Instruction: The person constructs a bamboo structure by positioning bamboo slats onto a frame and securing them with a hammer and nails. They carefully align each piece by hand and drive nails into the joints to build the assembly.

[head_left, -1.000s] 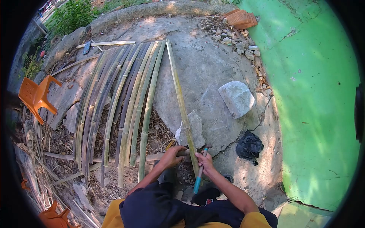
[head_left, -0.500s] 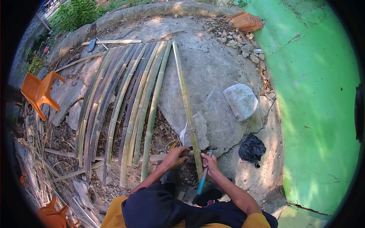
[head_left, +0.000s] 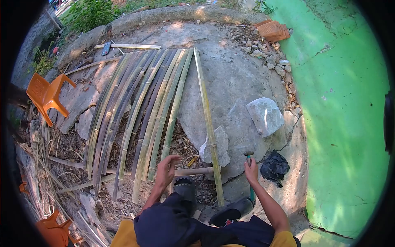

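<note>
In my right hand [head_left: 251, 172] is a hammer [head_left: 248, 153], gripped high on its teal handle with the head up. My left hand [head_left: 166, 171] is raised over the near ends of the bamboo slats [head_left: 142, 111], its fingers loosely bent and apart, with nothing seen in them. Between my hands a single bamboo slat [head_left: 208, 123] slants away from me, its near end across a bamboo crosspiece [head_left: 193, 171]. Several other slats lie side by side to its left over the same crosspiece.
A pale stone block [head_left: 265, 117] and a black plastic bag [head_left: 275, 168] lie to the right, near a green painted surface [head_left: 345, 123]. Orange chairs [head_left: 49, 96] stand at the left. Roof tiles [head_left: 271, 31] and rubble are at the far right; a phone [head_left: 106, 48] lies far left.
My left hand has let go near the slat's end and moved left and up. My right hand has carried the hammer right, away from the slat, turning it more upright.
</note>
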`<state>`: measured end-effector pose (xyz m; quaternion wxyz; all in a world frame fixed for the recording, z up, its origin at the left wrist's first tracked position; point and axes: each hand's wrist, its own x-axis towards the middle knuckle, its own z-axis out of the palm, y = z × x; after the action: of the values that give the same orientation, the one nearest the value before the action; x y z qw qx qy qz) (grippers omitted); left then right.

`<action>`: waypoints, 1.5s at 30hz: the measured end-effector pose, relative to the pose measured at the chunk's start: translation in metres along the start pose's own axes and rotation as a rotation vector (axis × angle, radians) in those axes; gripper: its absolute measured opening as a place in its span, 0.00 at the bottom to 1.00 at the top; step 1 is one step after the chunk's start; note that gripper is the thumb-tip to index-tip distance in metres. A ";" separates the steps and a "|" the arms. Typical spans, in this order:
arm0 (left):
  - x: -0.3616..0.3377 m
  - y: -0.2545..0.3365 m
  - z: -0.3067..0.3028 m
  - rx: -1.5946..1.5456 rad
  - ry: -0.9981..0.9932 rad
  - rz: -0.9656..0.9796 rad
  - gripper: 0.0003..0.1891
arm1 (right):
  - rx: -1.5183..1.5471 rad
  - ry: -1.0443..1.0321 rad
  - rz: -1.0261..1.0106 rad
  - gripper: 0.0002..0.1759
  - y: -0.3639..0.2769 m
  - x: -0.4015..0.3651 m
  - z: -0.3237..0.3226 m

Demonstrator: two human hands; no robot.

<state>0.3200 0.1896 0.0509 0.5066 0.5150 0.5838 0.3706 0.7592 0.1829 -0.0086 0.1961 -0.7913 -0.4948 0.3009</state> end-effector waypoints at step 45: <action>-0.075 0.035 -0.037 0.152 -0.359 -0.379 0.21 | -0.353 -0.341 -0.280 0.28 0.004 0.078 -0.025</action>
<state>0.2884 0.1267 0.1080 0.6220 0.4906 0.5969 0.1269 0.8046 0.2513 -0.0151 0.0089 -0.6752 -0.6697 0.3090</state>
